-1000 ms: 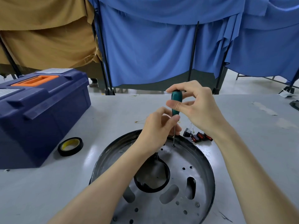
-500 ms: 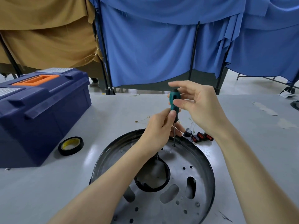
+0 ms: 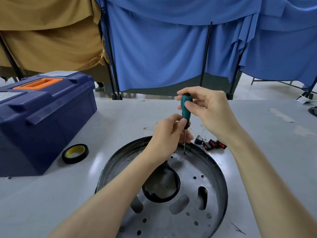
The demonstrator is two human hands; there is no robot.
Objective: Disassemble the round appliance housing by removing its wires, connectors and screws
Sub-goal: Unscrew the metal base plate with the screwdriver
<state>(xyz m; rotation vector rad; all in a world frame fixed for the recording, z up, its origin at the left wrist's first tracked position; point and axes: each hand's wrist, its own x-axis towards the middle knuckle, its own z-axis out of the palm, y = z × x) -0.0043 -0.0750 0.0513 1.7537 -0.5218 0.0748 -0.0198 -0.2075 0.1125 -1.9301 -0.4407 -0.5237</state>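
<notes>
right hand (image 3: pixel 211 112) fingers pinch screwdriver (image 3: pixel 186 109) handle top | left hand (image 3: pixel 167 136) fingers pinch its lower end | tip on screw (image 3: pixel 184 153) in round housing (image 3: pixel 216 170)

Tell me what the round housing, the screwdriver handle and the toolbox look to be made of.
Round housing: seemingly sheet metal, dull grey with soft glare and punched holes, dark rim. Screwdriver handle: probably plastic or rubber, matte teal, black cap. Toolbox: moulded plastic, semi-gloss navy, orange handle.
</notes>
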